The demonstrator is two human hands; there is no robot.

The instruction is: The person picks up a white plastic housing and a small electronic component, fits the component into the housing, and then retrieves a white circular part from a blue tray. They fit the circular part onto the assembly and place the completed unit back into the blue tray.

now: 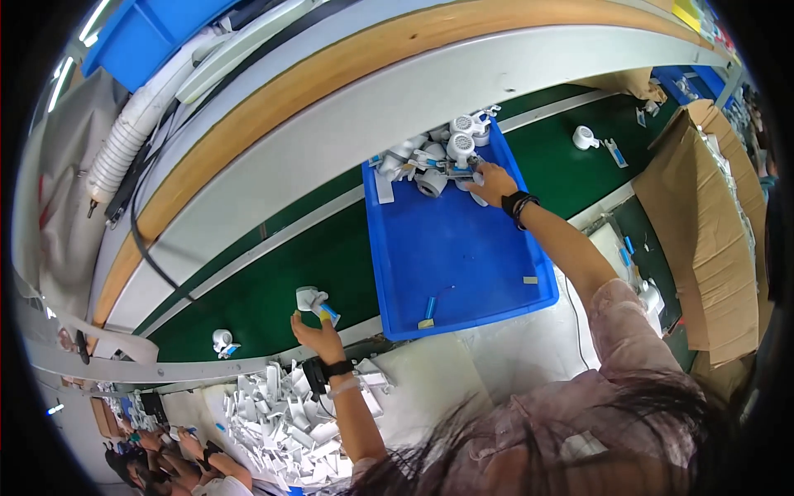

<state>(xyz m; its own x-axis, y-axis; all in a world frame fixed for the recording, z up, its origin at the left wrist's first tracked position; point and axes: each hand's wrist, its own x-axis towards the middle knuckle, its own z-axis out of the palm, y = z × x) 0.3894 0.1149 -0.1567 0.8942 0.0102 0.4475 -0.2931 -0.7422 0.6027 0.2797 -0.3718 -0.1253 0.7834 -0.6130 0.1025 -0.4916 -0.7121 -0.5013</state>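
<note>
On the green belt, a white round-headed plastic part with a blue cylinder lies at the fingertips of my left hand. Thumb and fingers there are spread apart at its near side, with something yellow at one fingertip. My right hand reaches into the far right of a blue tray. Its fingers close round a white plastic part, partly hidden by the hand. Beside it piles a heap of white parts with round grilles, some with blue pieces among them.
More white parts lie on the green belt at right and far left. A heap of white plastic pieces covers the near left table. A cardboard box stands at right; a long shelf overhangs the belt. Another person's arms show lower left.
</note>
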